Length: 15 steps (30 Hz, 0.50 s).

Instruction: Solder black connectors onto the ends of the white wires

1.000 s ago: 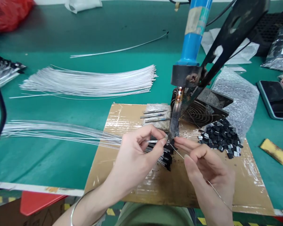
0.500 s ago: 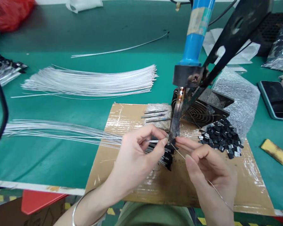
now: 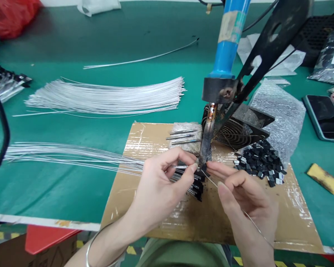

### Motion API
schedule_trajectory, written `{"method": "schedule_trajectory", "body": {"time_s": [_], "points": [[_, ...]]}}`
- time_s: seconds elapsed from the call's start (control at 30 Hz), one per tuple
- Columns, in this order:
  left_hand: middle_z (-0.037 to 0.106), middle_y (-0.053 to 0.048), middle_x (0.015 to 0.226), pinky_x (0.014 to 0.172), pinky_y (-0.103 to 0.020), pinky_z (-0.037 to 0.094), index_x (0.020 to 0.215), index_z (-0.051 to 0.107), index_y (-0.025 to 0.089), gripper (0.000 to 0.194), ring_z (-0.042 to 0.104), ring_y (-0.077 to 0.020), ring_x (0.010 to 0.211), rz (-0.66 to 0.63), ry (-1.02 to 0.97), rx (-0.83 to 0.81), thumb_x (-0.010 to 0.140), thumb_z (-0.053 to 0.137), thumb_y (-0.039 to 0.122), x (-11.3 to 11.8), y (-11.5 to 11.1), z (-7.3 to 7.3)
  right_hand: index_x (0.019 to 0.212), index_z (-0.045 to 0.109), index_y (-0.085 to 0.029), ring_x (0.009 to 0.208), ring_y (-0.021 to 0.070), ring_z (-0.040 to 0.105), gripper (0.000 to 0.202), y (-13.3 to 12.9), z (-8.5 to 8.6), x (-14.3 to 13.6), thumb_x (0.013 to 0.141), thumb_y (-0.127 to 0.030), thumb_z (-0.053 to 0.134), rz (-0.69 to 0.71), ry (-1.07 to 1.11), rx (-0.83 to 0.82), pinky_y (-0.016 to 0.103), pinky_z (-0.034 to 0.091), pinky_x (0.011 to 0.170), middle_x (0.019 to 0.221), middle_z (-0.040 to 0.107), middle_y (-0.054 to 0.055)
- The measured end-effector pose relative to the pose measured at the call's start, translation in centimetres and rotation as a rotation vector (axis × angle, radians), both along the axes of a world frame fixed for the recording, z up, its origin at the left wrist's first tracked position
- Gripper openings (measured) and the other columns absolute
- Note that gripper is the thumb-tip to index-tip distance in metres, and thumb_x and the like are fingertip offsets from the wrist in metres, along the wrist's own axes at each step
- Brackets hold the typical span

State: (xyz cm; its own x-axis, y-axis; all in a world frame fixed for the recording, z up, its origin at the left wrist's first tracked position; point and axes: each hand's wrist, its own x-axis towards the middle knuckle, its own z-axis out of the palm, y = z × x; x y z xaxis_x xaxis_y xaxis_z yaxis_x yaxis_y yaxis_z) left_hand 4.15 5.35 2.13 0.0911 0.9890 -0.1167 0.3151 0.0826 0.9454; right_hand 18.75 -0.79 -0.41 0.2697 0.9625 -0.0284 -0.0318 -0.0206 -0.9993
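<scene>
My left hand (image 3: 164,185) is closed in a pinch on a thin white wire (image 3: 180,167), whose end lies at the tip of a soldering iron (image 3: 208,133). The blue-handled iron points downward. Solder wire (image 3: 210,180) runs through my right hand (image 3: 247,204), between thumb and fingers, up to the same tip. A small black piece (image 3: 204,167) shows at my right fingertips; how it is held is unclear. Below my left fingers lie wires with black ends (image 3: 197,191). The exact contact at the tip is hidden by fingers.
A black bracket (image 3: 267,55) carries the iron beside a fan (image 3: 233,133). Small black pieces (image 3: 260,161) are heaped on the cardboard (image 3: 289,215). White wires (image 3: 105,96) lie at the left. A phone (image 3: 325,116) and yellow sponge (image 3: 324,179) sit at the right.
Both hands stay almost still at the iron tip. The whole view has shifted very slightly, with the iron appearing a little further left.
</scene>
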Motion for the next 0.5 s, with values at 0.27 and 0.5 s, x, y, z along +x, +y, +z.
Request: {"method": "schedule_trajectory", "body": {"time_s": [0.27,0.5], "points": [[0.077,0.001,0.076,0.058,-0.019,0.046,0.071,0.068,0.019,0.011,0.066,-0.0123,0.068,-0.003,0.004,0.002,0.080,0.067,0.014,0.10,0.16,0.03,0.073,0.060,-0.023,0.111,0.0196,0.077,0.022,0.01,0.07,-0.26,0.095,-0.018,0.066,-0.025,-0.010,-0.001,0.031,0.061,0.100,0.116,0.080,0.003],[0.076,0.001,0.076,0.064,-0.019,0.049,0.072,0.069,0.019,0.012,0.068,-0.0127,0.071,-0.009,-0.019,0.018,0.081,0.066,0.012,0.02,-0.01,0.28,0.073,0.061,-0.022,0.108,0.0229,0.078,0.022,-0.05,0.12,-0.23,0.094,-0.020,0.067,-0.030,-0.032,0.002,0.036,0.063,0.098,0.116,0.080,0.006]]}}
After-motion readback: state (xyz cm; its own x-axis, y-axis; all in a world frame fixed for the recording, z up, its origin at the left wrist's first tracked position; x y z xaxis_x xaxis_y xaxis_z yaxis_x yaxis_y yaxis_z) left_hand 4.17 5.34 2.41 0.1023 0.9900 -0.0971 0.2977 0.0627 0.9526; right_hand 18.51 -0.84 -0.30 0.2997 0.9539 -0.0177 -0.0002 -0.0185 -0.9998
